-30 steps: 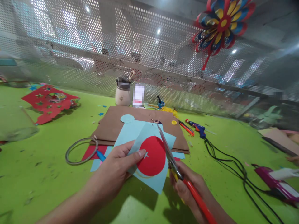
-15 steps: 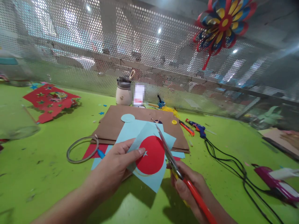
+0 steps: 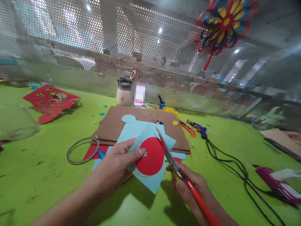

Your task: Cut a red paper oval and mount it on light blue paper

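My left hand (image 3: 122, 160) pinches a light blue sheet of paper (image 3: 154, 185) between thumb and fingers. A red paper circle (image 3: 151, 160) lies on that sheet, with a small star-shaped cutout beside my thumb tip. My right hand (image 3: 190, 185) is closed round red-handled scissors (image 3: 168, 153). Their blades point up and to the left, over the sheet's right part along the circle's right edge. Whether the blades are parted is hard to make out. Behind the held sheet, more light blue paper (image 3: 127, 133) rests on folded brown paper (image 3: 105, 125).
A light blue disc (image 3: 128, 119) and a yellow disc (image 3: 175, 123) lie on the brown paper. A cable loop (image 3: 70, 155) sits left. To the right are a cutter (image 3: 188, 129), a blue glue gun (image 3: 199, 130) and a magenta glue gun (image 3: 277, 185). A jar (image 3: 124, 94) stands behind.
The blue sheet with the red circle has shifted very slightly left. The scissors have moved slightly left with it, and both hands keep their holds.
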